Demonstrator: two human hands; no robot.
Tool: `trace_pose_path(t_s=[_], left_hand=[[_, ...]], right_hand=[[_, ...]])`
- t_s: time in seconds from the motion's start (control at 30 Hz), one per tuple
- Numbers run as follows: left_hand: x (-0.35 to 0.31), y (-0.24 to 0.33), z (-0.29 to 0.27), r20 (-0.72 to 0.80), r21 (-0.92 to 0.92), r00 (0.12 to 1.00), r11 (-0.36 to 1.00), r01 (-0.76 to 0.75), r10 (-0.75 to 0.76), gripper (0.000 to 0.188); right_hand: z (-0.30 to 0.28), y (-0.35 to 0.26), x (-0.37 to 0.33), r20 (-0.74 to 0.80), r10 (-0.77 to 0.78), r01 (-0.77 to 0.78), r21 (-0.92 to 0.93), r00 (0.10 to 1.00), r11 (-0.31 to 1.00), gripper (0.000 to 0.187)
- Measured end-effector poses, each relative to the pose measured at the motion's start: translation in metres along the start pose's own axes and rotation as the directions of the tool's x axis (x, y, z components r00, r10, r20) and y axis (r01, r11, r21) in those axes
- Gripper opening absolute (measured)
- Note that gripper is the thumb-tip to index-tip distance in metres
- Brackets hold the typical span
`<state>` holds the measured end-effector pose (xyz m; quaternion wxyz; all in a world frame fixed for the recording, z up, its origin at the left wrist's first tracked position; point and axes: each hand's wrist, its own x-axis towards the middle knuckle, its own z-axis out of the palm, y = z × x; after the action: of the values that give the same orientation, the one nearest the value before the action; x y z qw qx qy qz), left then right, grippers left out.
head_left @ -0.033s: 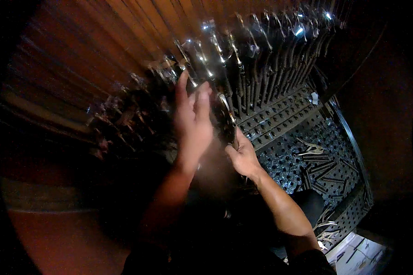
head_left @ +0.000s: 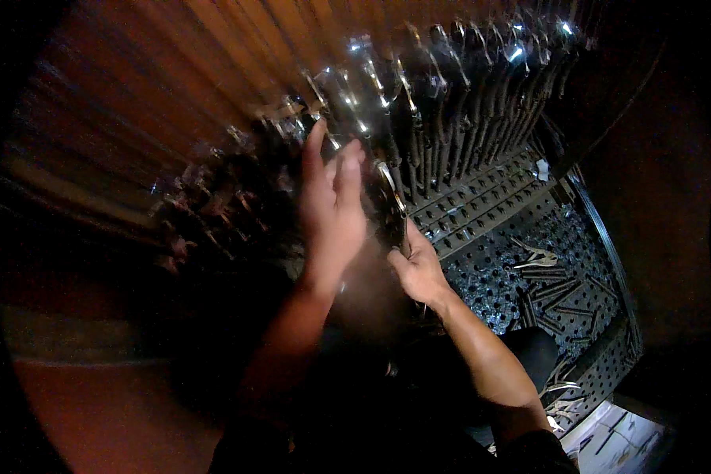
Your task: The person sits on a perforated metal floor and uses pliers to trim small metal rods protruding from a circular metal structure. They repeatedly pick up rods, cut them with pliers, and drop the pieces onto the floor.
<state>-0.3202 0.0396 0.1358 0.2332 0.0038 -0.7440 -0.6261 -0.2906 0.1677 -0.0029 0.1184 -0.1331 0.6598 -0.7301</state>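
My right hand (head_left: 420, 268) is closed round the lower part of a slim dark tool with a shiny curved metal top (head_left: 389, 183), held upright; its exact kind is not plain. Just left of it, my left hand (head_left: 336, 209) is raised with the fingers stretched out and slightly apart. It is a little blurred, and nothing shows in it. Its fingertips come close to a row of upright dark rods (head_left: 449, 150) topped by shiny curved metal pieces (head_left: 404, 83), though I cannot tell whether they touch.
Beyond the rods rises a brown ridged wall (head_left: 237, 47). Right of my hands lies a perforated dark metal tray (head_left: 498, 296) with loose short dark rods (head_left: 561, 292) and light-coloured pliers-like tools (head_left: 536, 254). More such tools (head_left: 561, 387) lie nearer me. The left side is in deep shadow.
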Motion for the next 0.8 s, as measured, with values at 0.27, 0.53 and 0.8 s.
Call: trace_pose_path(t_s=[0.27,0.53,0.8], left_hand=[[0.013,0.0,-0.005,-0.015,-0.118,1.0,0.993,0.001,-0.003,0.041],[0.019,0.004,-0.004,-0.019,-0.17,1.0,0.985,-0.002,-0.001,0.029],[0.008,0.016,-0.001,-0.069,-0.07,0.995,0.995,-0.073,0.068,0.022]], right_hand=[[0.004,0.016,0.003,-0.027,0.01,-0.01,-0.009,1.0,1.0,0.072],[0.003,0.012,-0.004,-0.018,0.02,-0.021,-0.069,1.0,0.997,0.069],[0.004,0.007,-0.006,-0.068,-0.057,0.046,-0.157,0.996,0.986,0.051]])
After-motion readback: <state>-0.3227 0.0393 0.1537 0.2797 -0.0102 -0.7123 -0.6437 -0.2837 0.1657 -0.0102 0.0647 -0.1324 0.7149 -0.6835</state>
